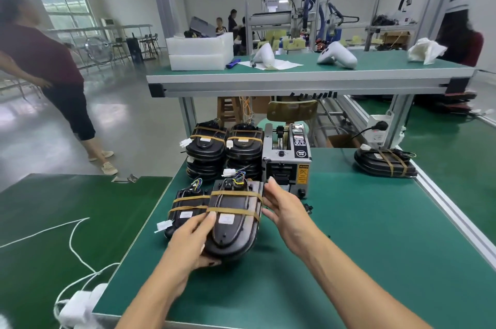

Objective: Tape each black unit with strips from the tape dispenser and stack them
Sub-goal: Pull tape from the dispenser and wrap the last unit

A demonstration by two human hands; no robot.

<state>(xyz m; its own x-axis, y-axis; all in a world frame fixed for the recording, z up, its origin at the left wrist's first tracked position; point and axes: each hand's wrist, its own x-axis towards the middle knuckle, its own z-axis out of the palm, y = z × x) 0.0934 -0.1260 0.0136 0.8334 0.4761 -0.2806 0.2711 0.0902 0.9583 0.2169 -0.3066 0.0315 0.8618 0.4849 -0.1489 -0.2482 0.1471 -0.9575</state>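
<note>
Two tan strips across the black unit [232,221], left hand [192,241] gripping its near end, fingers hidden beneath, right hand [284,208] open-fingered against its side, tape dispenser [287,159] just behind.

Left hand [192,241] fingers concealed beneath the held black unit [233,221]. Lower units in both rear stacks [224,153] largely obscured. Unit label [226,219] text illegible. Worktop [349,248] cut off at bottom edge.
</note>
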